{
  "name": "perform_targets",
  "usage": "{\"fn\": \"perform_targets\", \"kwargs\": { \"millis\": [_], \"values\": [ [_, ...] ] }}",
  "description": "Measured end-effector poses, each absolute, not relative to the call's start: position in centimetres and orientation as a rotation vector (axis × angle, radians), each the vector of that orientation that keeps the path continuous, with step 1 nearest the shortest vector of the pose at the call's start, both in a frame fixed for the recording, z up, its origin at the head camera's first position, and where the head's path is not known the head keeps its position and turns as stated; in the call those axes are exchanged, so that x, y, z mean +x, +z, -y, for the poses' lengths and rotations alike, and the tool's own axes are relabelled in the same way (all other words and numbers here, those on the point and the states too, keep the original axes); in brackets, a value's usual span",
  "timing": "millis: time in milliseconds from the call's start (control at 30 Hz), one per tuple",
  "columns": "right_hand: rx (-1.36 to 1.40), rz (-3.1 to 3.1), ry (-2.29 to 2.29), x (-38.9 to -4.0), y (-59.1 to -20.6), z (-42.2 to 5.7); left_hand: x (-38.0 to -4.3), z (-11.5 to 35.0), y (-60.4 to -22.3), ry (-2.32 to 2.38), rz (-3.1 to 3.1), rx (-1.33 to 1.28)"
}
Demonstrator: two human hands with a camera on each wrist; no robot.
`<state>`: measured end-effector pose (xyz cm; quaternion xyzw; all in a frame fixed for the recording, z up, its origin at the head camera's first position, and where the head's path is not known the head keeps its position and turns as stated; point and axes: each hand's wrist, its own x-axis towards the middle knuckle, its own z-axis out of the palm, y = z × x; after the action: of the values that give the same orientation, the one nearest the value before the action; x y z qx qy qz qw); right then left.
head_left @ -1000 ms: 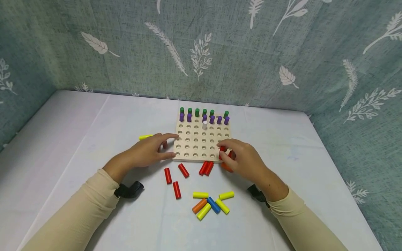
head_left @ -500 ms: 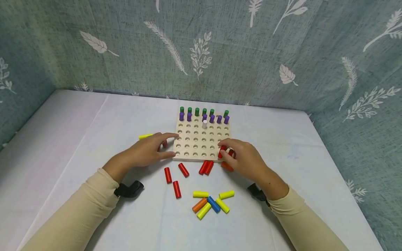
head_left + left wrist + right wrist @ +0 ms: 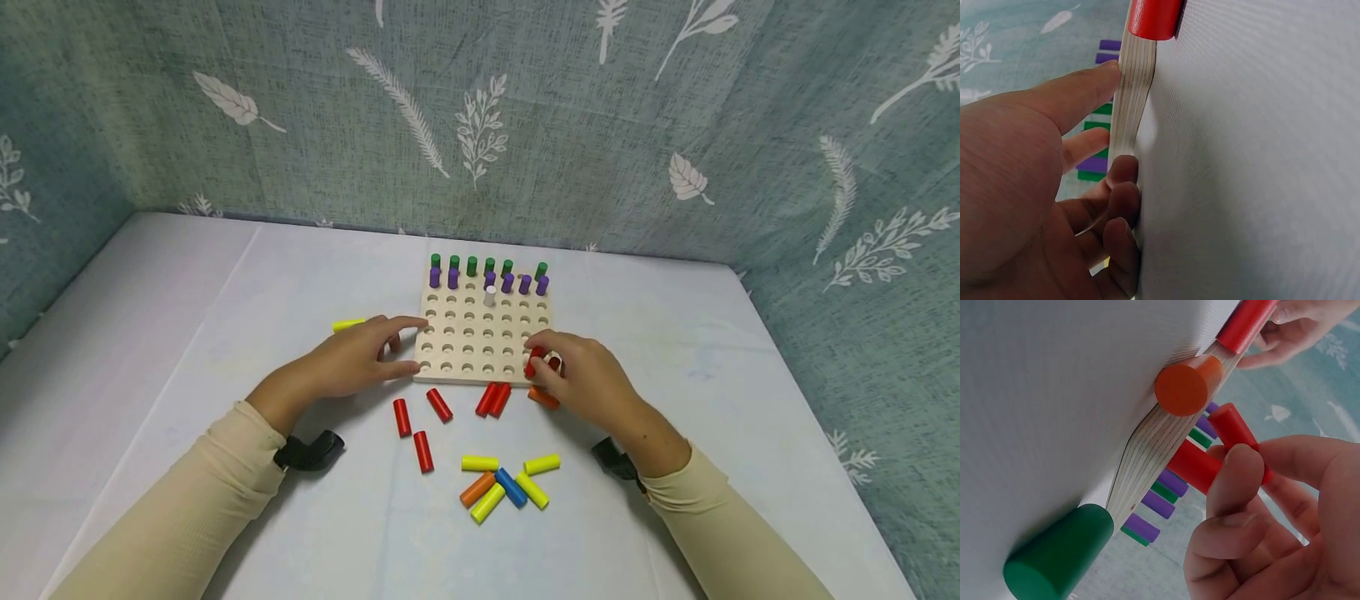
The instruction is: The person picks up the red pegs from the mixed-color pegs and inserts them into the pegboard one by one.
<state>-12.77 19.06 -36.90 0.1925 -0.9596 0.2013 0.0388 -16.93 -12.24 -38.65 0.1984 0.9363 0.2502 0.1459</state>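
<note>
A pale wooden pegboard (image 3: 458, 340) bears green pegs (image 3: 472, 267) along its back row, purple pegs (image 3: 507, 284) in front of them and one white peg (image 3: 490, 296). My right hand (image 3: 588, 375) pinches a red peg (image 3: 1235, 428) between thumb and fingers, tilted over the board's front right corner. Beside it another red peg (image 3: 1194, 464) stands in the board, partly behind the fingers. My left hand (image 3: 358, 354) rests at the board's left edge, index finger and thumb spread against it, holding no peg.
Loose red pegs (image 3: 423, 452) and an orange peg (image 3: 543, 397) lie before the board. Closer lie yellow pegs (image 3: 480, 463), a blue peg (image 3: 512, 488) and another orange one. A green peg (image 3: 1060, 550) lies near the right hand. Patterned cloth (image 3: 300, 125) hangs behind.
The pinched red peg has tilted and shifted slightly to the right with my right fingers. My left hand stays at the board's edge.
</note>
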Motion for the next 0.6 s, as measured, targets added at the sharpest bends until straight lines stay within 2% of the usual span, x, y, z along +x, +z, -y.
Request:
{"fn": "perform_targets", "kwargs": {
  "millis": [600],
  "values": [
    [0.584, 3.004, 0.611, -13.01, -37.16, -19.13, -17.04, 12.28, -38.75, 0.719, -2.698, 0.575]
  ]
}}
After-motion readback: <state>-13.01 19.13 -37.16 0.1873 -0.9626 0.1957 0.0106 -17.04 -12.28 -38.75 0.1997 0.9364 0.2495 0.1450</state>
